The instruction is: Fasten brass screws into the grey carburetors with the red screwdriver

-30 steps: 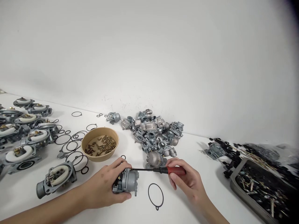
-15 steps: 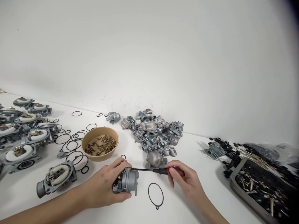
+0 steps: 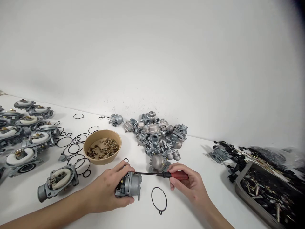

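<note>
My left hand (image 3: pixel 111 187) is closed around a grey metal carburetor (image 3: pixel 133 185), holding it on its side with the rounded bowl toward the right. In my right hand (image 3: pixel 189 184) is a screwdriver (image 3: pixel 178 175) with a red handle and a black shaft. Its shaft lies level, and the tip meets the upper edge of the carburetor near my left fingertips. The screw under the tip is too small to make out clearly. Just below the screwdriver, a black gasket ring (image 3: pixel 159 200) with a small loop lies flat on the white table.
A tan bowl (image 3: pixel 102 161) holds several brass screws. Opened carburetors with white floats (image 3: pixel 58 183) stand at the left among black rubber rings (image 3: pixel 64 142). Closed carburetors (image 3: pixel 154 143) are heaped at the back. A metal tray (image 3: pixel 247 197) of small parts sits at the right.
My right fingers have shifted and opened a little around the handle, so more of the red shows. The carburetor and my left hand have stayed in place.
</note>
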The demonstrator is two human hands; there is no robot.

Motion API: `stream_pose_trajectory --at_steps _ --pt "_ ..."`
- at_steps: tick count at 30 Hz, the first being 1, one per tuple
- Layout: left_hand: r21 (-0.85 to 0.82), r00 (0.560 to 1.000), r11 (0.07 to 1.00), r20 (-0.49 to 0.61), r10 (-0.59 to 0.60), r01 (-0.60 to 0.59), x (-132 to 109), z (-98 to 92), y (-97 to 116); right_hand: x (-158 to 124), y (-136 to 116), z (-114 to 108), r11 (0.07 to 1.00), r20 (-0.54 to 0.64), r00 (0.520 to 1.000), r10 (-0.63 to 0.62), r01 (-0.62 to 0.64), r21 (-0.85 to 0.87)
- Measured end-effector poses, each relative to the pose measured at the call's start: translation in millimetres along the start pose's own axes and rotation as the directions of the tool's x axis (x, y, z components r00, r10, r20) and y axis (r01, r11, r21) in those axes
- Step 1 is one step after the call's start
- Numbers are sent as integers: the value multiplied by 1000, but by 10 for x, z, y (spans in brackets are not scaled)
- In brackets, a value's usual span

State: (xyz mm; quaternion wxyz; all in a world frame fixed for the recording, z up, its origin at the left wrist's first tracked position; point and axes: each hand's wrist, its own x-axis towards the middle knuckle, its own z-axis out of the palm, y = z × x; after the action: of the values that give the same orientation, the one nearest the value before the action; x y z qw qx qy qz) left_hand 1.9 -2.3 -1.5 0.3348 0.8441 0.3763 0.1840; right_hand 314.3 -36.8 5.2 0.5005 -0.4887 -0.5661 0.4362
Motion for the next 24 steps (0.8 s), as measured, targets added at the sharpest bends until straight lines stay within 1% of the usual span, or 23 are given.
stream_pose_trajectory --at_steps 6,24 --pt "19 1000 1000 8 -6 6 -1 0 2 1 -3 -3 999 -13 1000 -24 24 30" --pt "7 1000 1000 -15 17 -17 0 11 -12 8 -6 -21 999 -10 1000 -30 30 12"
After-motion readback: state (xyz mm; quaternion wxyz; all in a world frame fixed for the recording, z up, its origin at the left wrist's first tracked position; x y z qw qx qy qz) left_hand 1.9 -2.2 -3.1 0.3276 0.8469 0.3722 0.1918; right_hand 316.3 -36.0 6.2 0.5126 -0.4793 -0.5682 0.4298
